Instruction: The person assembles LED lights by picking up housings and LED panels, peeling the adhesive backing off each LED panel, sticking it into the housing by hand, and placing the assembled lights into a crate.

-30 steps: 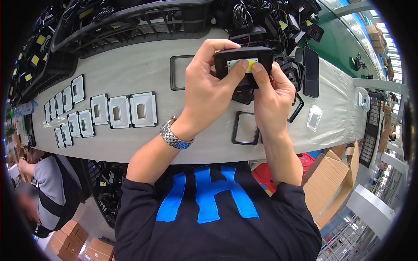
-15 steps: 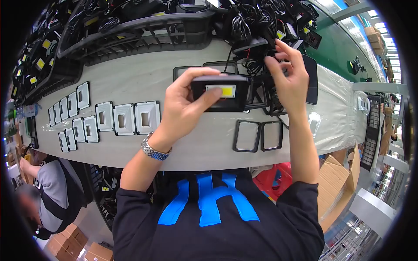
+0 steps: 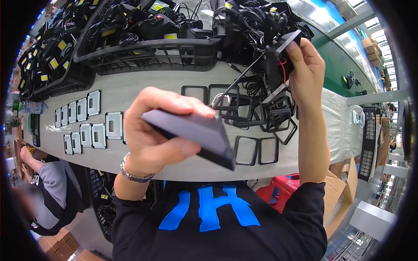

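My left hand [image 3: 152,130] is wrapped round a black lamp housing [image 3: 191,132], held tilted above the table with its dark back showing; its yellow chip is out of sight. Farther off, at the upper right, my right hand [image 3: 307,69] grips another black housing [image 3: 275,65] by its edge, and a red wire shows on it. Bundled black cables [image 3: 257,24] lie just behind that housing. Below it are several loose black frames [image 3: 244,108] in a pile. Two rectangular black frames [image 3: 268,151] lie side by side near the table's front edge.
White reflector pieces [image 3: 93,102] stand in rows on the left of the table [image 3: 174,170]. Black crates [image 3: 148,61] of lamps and cables line the back. A seated person [image 3: 56,182] is at lower left. A cardboard box [image 3: 337,191] and red bag [image 3: 283,189] are at lower right.
My left hand has moved down and left, turning its housing so the yellow chip is hidden. My right hand, empty half a second ago, has taken hold of another housing.
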### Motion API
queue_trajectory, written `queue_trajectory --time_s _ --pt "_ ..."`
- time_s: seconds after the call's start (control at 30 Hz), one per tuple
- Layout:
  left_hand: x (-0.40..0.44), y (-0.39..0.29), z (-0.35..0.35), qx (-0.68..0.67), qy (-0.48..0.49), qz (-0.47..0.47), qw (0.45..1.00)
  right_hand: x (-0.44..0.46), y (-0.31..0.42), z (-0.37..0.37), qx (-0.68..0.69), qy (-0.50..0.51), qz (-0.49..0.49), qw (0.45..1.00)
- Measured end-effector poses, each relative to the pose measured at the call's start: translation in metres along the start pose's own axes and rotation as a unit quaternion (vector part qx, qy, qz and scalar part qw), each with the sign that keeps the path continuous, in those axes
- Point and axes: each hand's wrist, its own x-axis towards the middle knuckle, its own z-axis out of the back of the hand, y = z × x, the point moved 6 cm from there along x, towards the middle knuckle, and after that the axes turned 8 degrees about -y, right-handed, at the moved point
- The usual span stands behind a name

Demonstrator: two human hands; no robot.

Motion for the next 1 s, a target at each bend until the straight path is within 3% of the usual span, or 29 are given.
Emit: queue_trajectory --time_s 0.17,0.2,0.27,0.3,0.37,0.43,0.47,0.53,0.7,0.73,0.77,0.83,1.0 --pt "-0.008 -0.017 -0.004 -0.119 0.051 -0.032 0.991 -0.023 0.035 -0.019 0.038 -0.011 -0.014 0.999" --pt "-0.008 -0.015 0.001 -0.047 -0.002 -0.025 0.999 -0.028 0.037 -0.021 0.052 0.0 -0.031 0.998" --pt "-0.002 -0.009 0.011 0.202 -0.003 -0.057 0.978 -0.033 0.035 -0.031 0.018 0.012 -0.015 1.0" --pt "0.005 -0.001 0.01 0.288 -0.026 0.011 0.957 -0.035 0.033 -0.035 0.003 0.018 -0.007 1.0" --pt "0.01 0.028 0.022 0.298 -0.001 0.057 0.953 -0.037 0.013 -0.04 -0.053 0.047 -0.03 0.997" --pt "0.006 0.051 0.021 0.205 -0.019 0.188 0.96 -0.042 -0.005 -0.042 -0.077 0.086 -0.058 0.992" --pt "0.006 0.06 0.022 0.178 -0.01 0.208 0.962 -0.045 -0.012 -0.043 -0.094 0.088 -0.054 0.99" --pt "0.007 0.078 0.021 0.122 0.009 0.243 0.962 -0.046 -0.019 -0.044 -0.136 0.114 -0.036 0.983" --pt "0.016 0.093 0.005 0.093 -0.071 0.251 0.961 -0.052 -0.014 -0.039 -0.192 0.137 -0.058 0.97" --pt "0.017 0.097 0.007 0.075 -0.083 0.255 0.96 -0.055 -0.003 -0.035 -0.154 0.11 -0.028 0.982" --pt "0.017 0.102 0.008 0.057 -0.094 0.259 0.96 -0.056 0.015 -0.029 -0.201 0.116 0.124 0.965" --pt "0.019 0.105 0.005 0.062 -0.082 0.24 0.965 -0.075 0.037 -0.019 -0.256 0.18 0.292 0.904" --pt "0.019 0.109 -0.002 0.122 -0.033 0.216 0.968 -0.109 0.027 -0.013 -0.423 0.292 0.365 0.776"
